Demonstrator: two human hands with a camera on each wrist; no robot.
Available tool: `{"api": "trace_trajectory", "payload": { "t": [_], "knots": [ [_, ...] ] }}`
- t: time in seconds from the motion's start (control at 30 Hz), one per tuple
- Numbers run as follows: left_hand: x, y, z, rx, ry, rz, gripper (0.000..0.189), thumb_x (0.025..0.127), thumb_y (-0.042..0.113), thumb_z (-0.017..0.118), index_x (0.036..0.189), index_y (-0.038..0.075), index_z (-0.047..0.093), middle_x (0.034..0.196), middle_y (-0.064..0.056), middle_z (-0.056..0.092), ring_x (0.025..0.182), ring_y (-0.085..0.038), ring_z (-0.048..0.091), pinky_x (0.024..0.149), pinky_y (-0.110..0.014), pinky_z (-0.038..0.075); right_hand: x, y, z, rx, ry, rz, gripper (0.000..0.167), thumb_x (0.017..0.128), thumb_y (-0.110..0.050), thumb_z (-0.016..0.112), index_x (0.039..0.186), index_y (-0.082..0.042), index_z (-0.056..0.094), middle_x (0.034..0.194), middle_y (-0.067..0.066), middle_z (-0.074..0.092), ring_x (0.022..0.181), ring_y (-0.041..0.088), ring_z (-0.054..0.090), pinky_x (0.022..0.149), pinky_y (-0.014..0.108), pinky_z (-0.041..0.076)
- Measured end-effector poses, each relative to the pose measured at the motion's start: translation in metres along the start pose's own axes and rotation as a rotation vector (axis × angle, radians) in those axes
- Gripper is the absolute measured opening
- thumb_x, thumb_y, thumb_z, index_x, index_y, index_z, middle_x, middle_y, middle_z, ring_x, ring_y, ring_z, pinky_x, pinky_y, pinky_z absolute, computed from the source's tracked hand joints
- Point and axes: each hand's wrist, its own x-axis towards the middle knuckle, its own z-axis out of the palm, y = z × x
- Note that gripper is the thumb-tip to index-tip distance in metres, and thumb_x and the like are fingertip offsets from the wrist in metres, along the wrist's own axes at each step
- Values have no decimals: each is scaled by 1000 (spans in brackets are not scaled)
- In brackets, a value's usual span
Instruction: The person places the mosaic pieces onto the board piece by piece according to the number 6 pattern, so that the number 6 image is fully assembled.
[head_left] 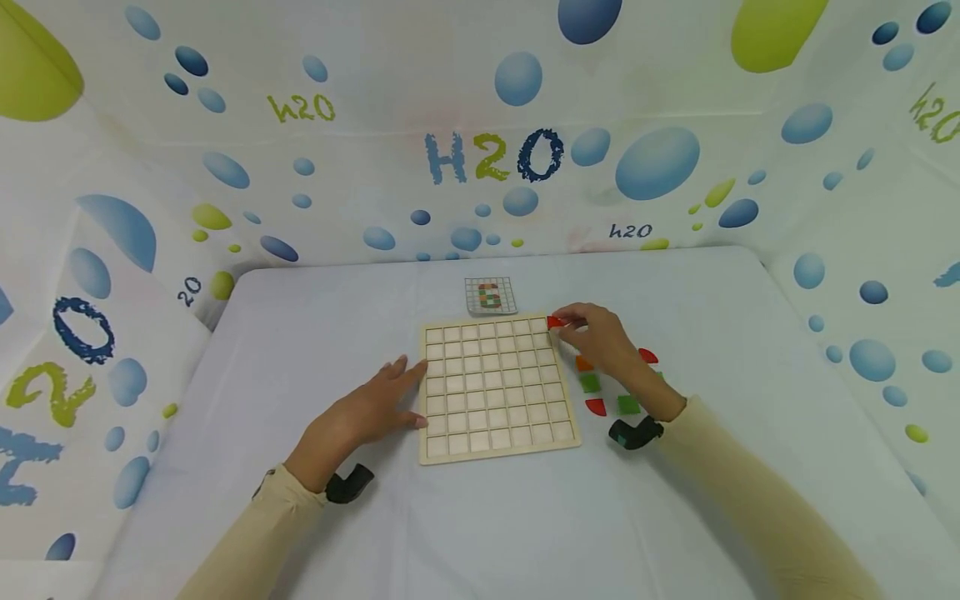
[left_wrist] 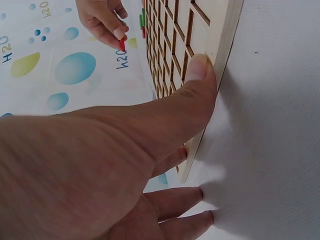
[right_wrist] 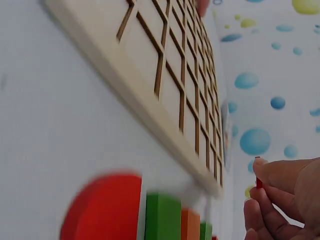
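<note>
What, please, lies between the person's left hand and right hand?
In the head view, the gridded wooden board lies between the left hand and the right hand.

White backdrop (head_left: 397,83) at back & sides, w/ blue/grn drops (head_left: 657,163), H2O lettering (head_left: 446,158); tbl (head_left: 337,325) white-clothed, rounded far corners.

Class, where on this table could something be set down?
Free: the tablecloth before the grid board, between both sleeves; left of the pattern card, beyond the left hand. Crowded: right of the board, where coloured pieces lie near the right hand.
</note>
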Motion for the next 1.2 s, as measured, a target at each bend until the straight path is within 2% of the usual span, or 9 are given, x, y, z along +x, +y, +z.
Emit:
{"api": "trace_trajectory", "payload": {
  "t": [0.33,0.53,0.93,1.2],
  "knots": [
    [0,0,0,2,-3,6,92,96,35,77,169,10,25,173,-28,14,159,-51,13,122,-68,27,5,-28,38,30,-28,-14,31,100,-20,75,127,-6,74,116,11,68,108,26,65,95,43,57],
    [1,-1,0,10,-7,0,93,96,35,77,169,10,25,173,-28,14,159,-51,13,122,-68,27,9,-35,52,-33,-47,-82,28,98,-16,76,122,-2,76,108,13,69,99,25,68,88,40,58],
    [3,-3,1,10,-13,-10,94,96,37,77,169,12,24,174,-27,13,160,-50,13,124,-67,26,13,-39,60,-96,-65,-124,25,98,-15,78,120,-2,77,106,11,70,97,24,66,87,40,57],
    [3,-3,1,1,-8,-6,93,96,36,76,169,11,24,174,-27,12,160,-50,12,124,-67,25,15,-42,62,-134,-71,-142,26,97,-15,78,120,-4,77,110,11,72,103,28,67,97,54,49]
  ]
}}
